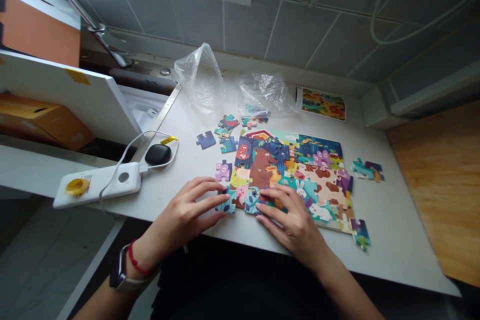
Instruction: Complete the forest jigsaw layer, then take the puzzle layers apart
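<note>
My left hand [190, 208], with a watch and a red string at its wrist, pinches a teal jigsaw puzzle piece [227, 204] near the table's front edge. My right hand [294, 217] has its fingertips and thumb at a blue-and-teal puzzle piece [251, 201] along the near left of the picture. The partly joined jigsaw puzzle [332, 187] shows a brown bear, a cow and white rabbits. Just beyond my left fingers lies a purple piece [224, 170] with round eyes. The right palm and forearm hide part of the puzzle's lower edge.
Loose pieces [206, 140] lie at the upper left, others [367, 169] at the right. Two clear plastic bags [202, 80] and a picture card [321, 103] sit at the back. A white power strip [101, 185] with a black charger [158, 154] stands left.
</note>
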A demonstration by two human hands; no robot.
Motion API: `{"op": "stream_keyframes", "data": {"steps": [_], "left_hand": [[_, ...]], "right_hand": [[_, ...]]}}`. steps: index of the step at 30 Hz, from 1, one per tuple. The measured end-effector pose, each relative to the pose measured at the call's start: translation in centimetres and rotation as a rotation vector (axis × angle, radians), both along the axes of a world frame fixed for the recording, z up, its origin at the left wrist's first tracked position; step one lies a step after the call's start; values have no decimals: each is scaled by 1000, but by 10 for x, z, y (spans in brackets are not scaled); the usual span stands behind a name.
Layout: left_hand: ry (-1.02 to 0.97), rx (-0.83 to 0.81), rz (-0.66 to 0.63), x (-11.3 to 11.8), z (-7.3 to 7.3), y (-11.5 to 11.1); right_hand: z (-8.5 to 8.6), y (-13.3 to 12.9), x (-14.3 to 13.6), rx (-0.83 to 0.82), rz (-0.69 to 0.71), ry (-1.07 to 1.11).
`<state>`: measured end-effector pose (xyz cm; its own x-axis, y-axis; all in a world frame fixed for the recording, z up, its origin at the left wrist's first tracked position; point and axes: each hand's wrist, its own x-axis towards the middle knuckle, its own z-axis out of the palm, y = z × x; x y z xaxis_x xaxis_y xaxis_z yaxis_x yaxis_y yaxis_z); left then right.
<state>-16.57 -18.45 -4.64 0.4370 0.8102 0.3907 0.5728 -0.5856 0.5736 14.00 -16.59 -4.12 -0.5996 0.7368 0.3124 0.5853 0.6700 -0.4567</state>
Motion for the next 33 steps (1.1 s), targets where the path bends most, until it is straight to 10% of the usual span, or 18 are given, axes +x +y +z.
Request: {"op": "stream_keyframes", "data": {"steps": [20,33], "left_hand": [[156,28,-50,14,-14,13],[245,37,-90,15,-14,12]], "right_hand": [[4,-6,18,15,-240,65],[-9,-9,15,107,-74,-80]]}}
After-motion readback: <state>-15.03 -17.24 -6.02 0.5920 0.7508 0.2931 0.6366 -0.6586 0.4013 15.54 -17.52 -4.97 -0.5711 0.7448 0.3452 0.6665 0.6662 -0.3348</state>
